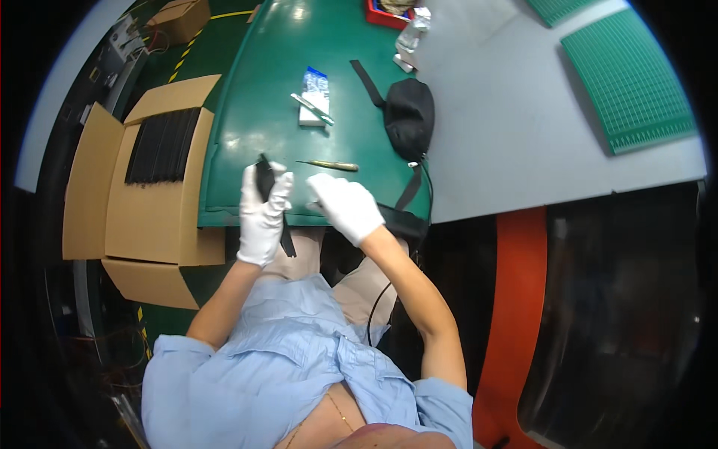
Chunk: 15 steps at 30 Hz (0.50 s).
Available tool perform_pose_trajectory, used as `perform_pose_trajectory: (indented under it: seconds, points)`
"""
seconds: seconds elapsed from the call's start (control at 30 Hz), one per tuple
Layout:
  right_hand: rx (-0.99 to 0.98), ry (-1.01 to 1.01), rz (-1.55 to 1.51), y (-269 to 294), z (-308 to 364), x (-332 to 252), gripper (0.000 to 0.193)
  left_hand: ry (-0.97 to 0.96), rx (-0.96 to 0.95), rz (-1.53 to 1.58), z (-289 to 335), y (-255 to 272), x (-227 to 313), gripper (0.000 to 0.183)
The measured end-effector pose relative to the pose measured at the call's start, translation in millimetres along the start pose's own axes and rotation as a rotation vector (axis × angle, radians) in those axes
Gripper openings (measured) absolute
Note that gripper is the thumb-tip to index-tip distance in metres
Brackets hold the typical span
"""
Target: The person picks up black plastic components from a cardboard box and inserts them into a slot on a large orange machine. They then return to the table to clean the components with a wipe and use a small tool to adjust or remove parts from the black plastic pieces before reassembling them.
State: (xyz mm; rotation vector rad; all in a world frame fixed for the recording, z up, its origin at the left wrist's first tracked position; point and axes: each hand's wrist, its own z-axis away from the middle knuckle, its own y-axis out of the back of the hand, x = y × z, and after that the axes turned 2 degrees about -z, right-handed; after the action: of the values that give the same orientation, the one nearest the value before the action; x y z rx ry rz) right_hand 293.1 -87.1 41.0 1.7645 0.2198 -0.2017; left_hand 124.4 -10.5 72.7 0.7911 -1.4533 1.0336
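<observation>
My left hand (262, 221), in a white glove, is closed round a long, thin black strip (265, 179). One end of the strip rises above the fingers, and the other comes out below the palm, past the table's front edge. My right hand (348, 207), also gloved in white, hovers just to the right with its fingers curled together. Whatever those fingertips may pinch is too small or hidden to make out. Beyond the two hands, a slim pointed tool (329, 165) lies on the green tabletop (258, 112).
An open cardboard box (153, 224) packed with black strips (163, 147) stands at the left. Farther back lie a blue-and-white packet (315, 82), a pen-like tool (313, 109) and a black pouch (409, 118) with straps. A grey surface (493, 127) bears green ribbed mats (628, 78).
</observation>
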Motion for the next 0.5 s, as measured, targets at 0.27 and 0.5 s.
perform_pose_trajectory:
  seconds: [0.27, 0.5]
  points:
    - [-0.141, 0.244, -0.036, -106.3, -47.1, 6.6, 0.054, 0.053, 0.159, -0.050, 16.3, 36.0, -33.5, 0.021]
    - [-0.066, -0.107, 0.005, -68.5, -121.2, 49.1, 0.031, 0.127, 0.138, -0.083, 13.3, 45.4, -44.9, 0.025]
